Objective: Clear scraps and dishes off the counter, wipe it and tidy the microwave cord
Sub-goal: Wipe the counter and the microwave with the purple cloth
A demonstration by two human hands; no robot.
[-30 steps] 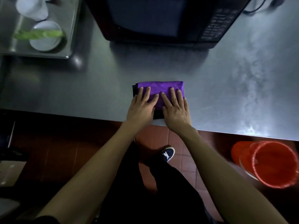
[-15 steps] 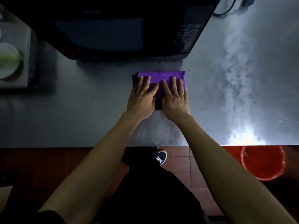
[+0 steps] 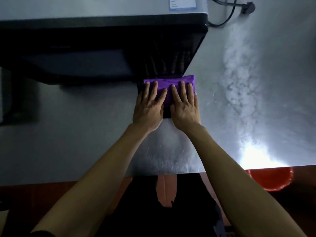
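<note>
Both hands lay flat, fingers straight and spread, the left hand (image 3: 148,108) and right hand (image 3: 185,108) side by side pressing down on the folded purple cloth (image 3: 168,82). Over the last second they had pushed the cloth away across the steel counter (image 3: 85,142), from near the front edge to the foot of the microwave (image 3: 102,53). That stroke looked finished, so the wiping seemed well along. The cord (image 3: 227,16) still trailed loose at far right, its plug (image 3: 248,7) lying on the counter. An orange bucket (image 3: 271,178) stood below the near edge.
</note>
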